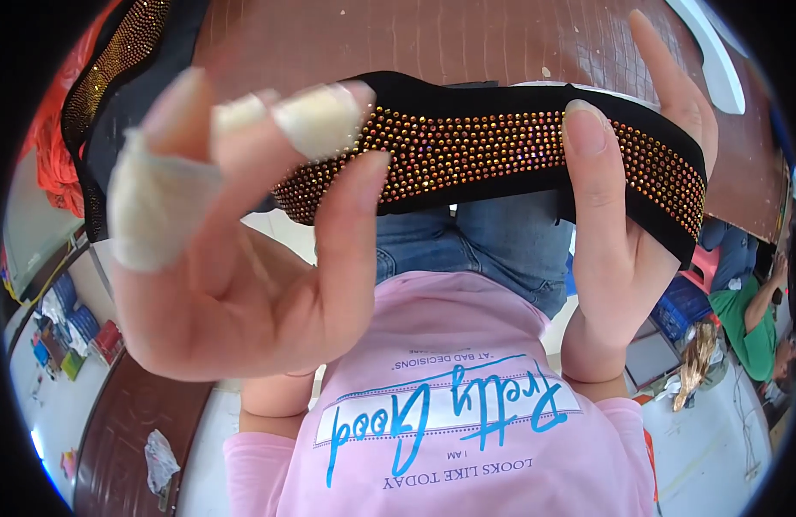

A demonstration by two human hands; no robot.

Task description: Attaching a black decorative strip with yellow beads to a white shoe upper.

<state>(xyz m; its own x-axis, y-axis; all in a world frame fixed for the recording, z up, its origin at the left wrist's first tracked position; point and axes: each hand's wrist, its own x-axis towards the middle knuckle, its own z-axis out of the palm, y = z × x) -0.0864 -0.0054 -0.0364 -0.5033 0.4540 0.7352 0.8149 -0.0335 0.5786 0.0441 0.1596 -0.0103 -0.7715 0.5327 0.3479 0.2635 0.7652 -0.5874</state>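
Note:
A black fabric band [475,159] studded with rows of amber and gold rhinestones stretches across in front of me. My right hand [618,198] grips its right part, thumb pressed on the stones and fingers behind, with one finger pointing up past the edge. My left hand [234,250], partly blurred, is at the band's left part with fingers spread and thumb apart from them. Pale tape wraps several of its fingertips. The left hand hides some of the band, and I cannot tell whether its fingers touch it.
Another rhinestone-studded stretch of black band [114,65] lies at the upper left over dark cloth, beside red plastic [58,168]. Ahead is a brown tabletop [467,39] with a white curved piece [712,60] at its right. A person in green [751,332] sits at the far right, near blue crates [682,306].

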